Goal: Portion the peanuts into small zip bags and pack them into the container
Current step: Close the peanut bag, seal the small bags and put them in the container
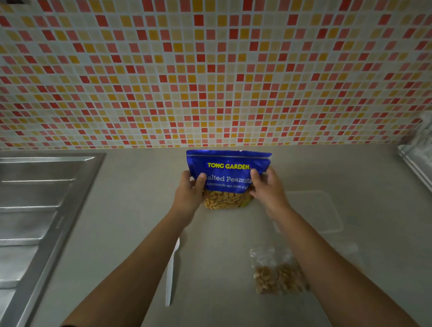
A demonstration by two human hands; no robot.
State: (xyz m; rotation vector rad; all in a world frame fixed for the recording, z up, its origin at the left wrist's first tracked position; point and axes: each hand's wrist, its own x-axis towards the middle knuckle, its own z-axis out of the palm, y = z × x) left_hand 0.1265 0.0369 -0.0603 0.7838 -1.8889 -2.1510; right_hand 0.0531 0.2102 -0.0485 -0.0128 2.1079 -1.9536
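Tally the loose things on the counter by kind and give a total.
Blue foil peanut pouch, held upright in both hands: 1
Small clear zip bag with peanuts: 1
White plastic spoon: 1
Clear plastic rectangular container: 1
Total: 4

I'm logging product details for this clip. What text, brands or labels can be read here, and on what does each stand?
"TONG GARDEN": yellow capitals on the blue peanut pouch held by the left hand and right hand.
"alted Peanuts": white, same pouch; the left thumb covers the first letter.
Small line beneath it: non-Latin script, too small to read.
Small zip bag, white plastic spoon, clear container: no text visible.
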